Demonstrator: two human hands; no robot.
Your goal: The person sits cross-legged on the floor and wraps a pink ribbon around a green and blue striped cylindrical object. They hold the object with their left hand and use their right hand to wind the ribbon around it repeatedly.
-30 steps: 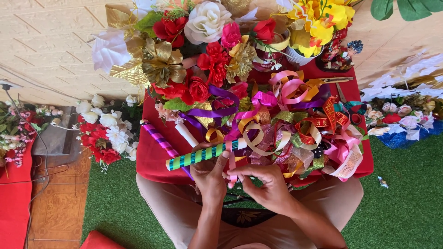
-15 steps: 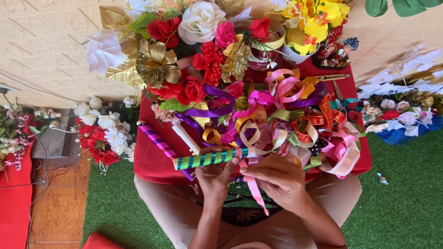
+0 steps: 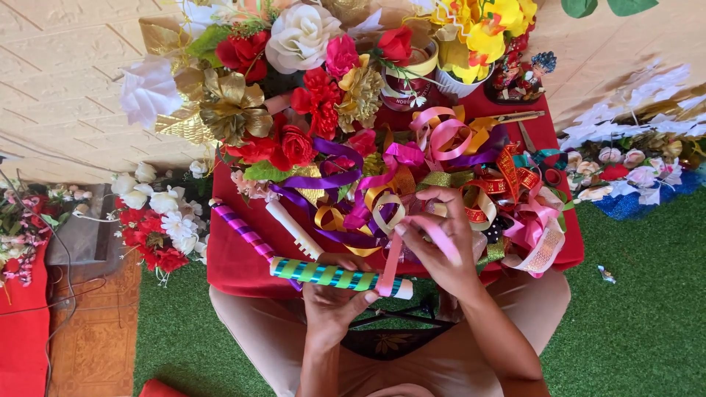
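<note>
My left hand [image 3: 334, 298] grips a stick wrapped in green and gold striped ribbon [image 3: 331, 276], held level over the near edge of a red-covered table [image 3: 235, 257]. My right hand [image 3: 441, 242] pinches a pink ribbon [image 3: 392, 261] that runs down to the right end of the stick. Just beyond lies a pile of curled ribbons [image 3: 441, 176] in purple, pink, gold and red.
A purple striped stick [image 3: 246, 231] and a white stick [image 3: 294, 229] lie on the table to the left. Artificial flowers [image 3: 294, 66] crowd the far side, with scissors [image 3: 515, 117] at the right. More flowers lie on the green turf [image 3: 640, 316] at both sides.
My right hand has risen from the stick toward the ribbon pile, drawing the pink ribbon up. The left hand has turned the stick a little and keeps holding it.
</note>
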